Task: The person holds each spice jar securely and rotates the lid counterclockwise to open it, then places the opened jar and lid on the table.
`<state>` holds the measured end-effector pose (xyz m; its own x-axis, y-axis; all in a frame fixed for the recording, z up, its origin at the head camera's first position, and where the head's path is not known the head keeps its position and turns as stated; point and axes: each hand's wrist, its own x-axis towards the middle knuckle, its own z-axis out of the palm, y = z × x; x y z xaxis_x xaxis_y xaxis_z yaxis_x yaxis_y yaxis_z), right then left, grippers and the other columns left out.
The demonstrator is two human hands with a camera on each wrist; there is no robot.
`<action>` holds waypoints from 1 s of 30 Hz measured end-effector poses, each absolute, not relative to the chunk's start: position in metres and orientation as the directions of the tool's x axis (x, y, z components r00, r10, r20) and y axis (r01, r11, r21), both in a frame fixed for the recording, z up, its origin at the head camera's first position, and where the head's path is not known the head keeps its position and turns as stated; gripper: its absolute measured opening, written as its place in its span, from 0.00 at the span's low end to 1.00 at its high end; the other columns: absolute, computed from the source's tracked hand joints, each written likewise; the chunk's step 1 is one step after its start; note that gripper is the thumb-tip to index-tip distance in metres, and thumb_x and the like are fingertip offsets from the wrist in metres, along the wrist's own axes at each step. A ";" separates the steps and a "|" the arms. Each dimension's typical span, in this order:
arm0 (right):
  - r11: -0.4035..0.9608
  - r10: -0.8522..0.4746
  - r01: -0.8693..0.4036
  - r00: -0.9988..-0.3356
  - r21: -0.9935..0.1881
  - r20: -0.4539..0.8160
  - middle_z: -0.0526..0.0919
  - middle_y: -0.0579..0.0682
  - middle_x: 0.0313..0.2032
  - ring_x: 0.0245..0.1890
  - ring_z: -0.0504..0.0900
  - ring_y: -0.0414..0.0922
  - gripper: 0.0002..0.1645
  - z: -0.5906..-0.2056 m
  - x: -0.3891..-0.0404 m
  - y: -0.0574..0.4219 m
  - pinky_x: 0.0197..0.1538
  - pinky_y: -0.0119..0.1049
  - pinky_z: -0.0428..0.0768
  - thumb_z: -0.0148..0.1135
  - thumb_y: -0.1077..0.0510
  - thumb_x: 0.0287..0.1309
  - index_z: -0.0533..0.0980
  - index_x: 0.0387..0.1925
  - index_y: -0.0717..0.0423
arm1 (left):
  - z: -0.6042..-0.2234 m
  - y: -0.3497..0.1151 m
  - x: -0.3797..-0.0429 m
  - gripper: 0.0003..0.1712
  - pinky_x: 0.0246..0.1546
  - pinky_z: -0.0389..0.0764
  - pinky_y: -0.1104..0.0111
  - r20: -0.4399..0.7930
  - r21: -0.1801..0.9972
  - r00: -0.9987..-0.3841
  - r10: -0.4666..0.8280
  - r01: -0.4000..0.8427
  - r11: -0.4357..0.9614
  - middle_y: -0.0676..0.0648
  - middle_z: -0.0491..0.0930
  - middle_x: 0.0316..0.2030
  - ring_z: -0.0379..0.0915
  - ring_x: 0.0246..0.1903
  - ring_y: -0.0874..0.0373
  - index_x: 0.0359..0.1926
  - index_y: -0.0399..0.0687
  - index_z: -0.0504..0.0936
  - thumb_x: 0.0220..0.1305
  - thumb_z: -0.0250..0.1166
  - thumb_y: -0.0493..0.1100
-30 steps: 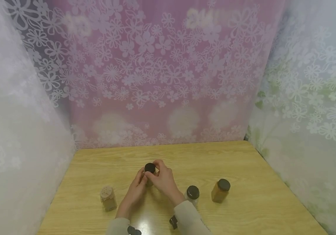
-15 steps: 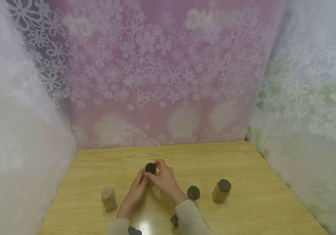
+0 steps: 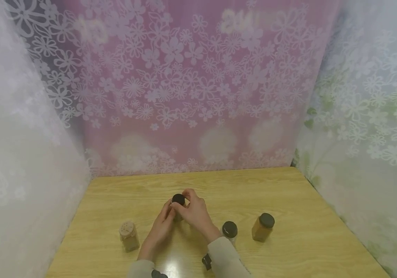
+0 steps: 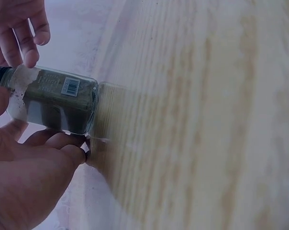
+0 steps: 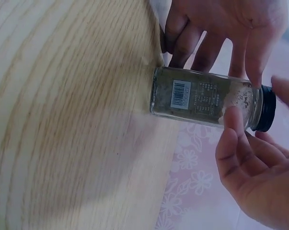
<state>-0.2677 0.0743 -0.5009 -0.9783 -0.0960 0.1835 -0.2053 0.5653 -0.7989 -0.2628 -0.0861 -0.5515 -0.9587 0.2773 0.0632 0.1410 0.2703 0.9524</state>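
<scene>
A glass spice jar [image 5: 197, 96] stands upright on the wooden table, its brownish powder settled below a pale, dusted upper part. A barcode label shows on its side, and a black cap [image 3: 178, 199] tops it. My left hand [image 3: 160, 229] holds the jar's body from the left, thumb up near the neck and fingers low along the glass in the left wrist view. From the other side my right hand [image 3: 196, 216] has thumb and fingers around the cap and neck. Between the hands, most of the jar's body is hidden in the head view.
To the left stands a jar with a tan cover [image 3: 127, 229]. Right of my right forearm are a black-capped jar [image 3: 229, 229], partly behind the sleeve, and a jar of orange-brown contents [image 3: 262, 228]. Floral curtains [image 3: 191, 96] enclose the wooden table [image 3: 289, 255] on three sides.
Both hands stay at the jar and its cap with hardly any visible movement. The head view has shifted very slightly.
</scene>
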 end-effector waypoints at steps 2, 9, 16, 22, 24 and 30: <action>0.563 -0.093 -0.209 -0.977 -0.800 0.190 0.78 0.60 0.62 0.22 0.76 0.37 0.31 -0.501 -0.267 0.074 0.27 0.30 0.77 0.66 0.41 0.63 0.71 0.60 0.54 | -0.552 -0.086 -0.261 0.32 0.66 0.56 0.33 0.064 0.953 -0.960 0.272 0.140 0.270 0.34 0.62 0.72 0.54 0.71 0.31 0.77 0.53 0.55 0.79 0.44 0.57; 0.557 -0.146 -0.244 -0.970 -0.794 0.196 0.79 0.55 0.61 0.22 0.76 0.36 0.29 -0.500 -0.266 0.076 0.23 0.31 0.78 0.62 0.48 0.66 0.71 0.66 0.49 | -0.551 -0.086 -0.262 0.33 0.65 0.56 0.31 0.070 0.951 -0.961 0.268 0.146 0.271 0.31 0.60 0.71 0.54 0.70 0.29 0.77 0.54 0.54 0.78 0.44 0.60; 0.524 -0.120 -0.208 -0.978 -0.826 0.171 0.77 0.61 0.62 0.25 0.78 0.37 0.32 -0.500 -0.264 0.078 0.28 0.30 0.79 0.63 0.43 0.66 0.69 0.64 0.54 | -0.557 -0.084 -0.263 0.34 0.66 0.57 0.34 0.051 0.955 -0.965 0.255 0.122 0.271 0.34 0.63 0.71 0.55 0.71 0.32 0.77 0.54 0.55 0.78 0.45 0.61; 0.543 -0.160 -0.239 -0.971 -0.805 0.180 0.82 0.53 0.57 0.22 0.73 0.37 0.27 -0.504 -0.262 0.081 0.24 0.30 0.75 0.58 0.46 0.70 0.69 0.67 0.46 | -0.556 -0.083 -0.262 0.34 0.66 0.55 0.32 0.034 0.955 -0.968 0.250 0.105 0.276 0.31 0.60 0.72 0.52 0.71 0.30 0.77 0.53 0.54 0.78 0.45 0.60; 0.537 -0.173 -0.245 -0.969 -0.807 0.179 0.81 0.53 0.58 0.22 0.73 0.38 0.29 -0.503 -0.262 0.082 0.24 0.30 0.75 0.57 0.47 0.71 0.67 0.70 0.45 | -0.556 -0.083 -0.263 0.35 0.66 0.54 0.31 0.029 0.956 -0.967 0.251 0.101 0.276 0.31 0.58 0.73 0.52 0.72 0.30 0.78 0.54 0.53 0.78 0.44 0.61; 0.458 -0.137 -0.232 -0.972 -0.858 0.190 0.76 0.59 0.64 0.25 0.76 0.38 0.30 -0.505 -0.264 0.082 0.28 0.29 0.78 0.58 0.44 0.70 0.68 0.67 0.51 | -0.555 -0.084 -0.264 0.36 0.66 0.56 0.31 0.024 0.957 -0.965 0.261 0.097 0.272 0.31 0.58 0.72 0.53 0.71 0.29 0.78 0.53 0.53 0.77 0.43 0.63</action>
<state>-0.2645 0.0821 -0.5052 -0.9722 -0.1374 0.1897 -0.2322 0.4584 -0.8579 -0.2639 -0.0836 -0.5554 -0.9650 0.2613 0.0237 0.0971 0.2719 0.9574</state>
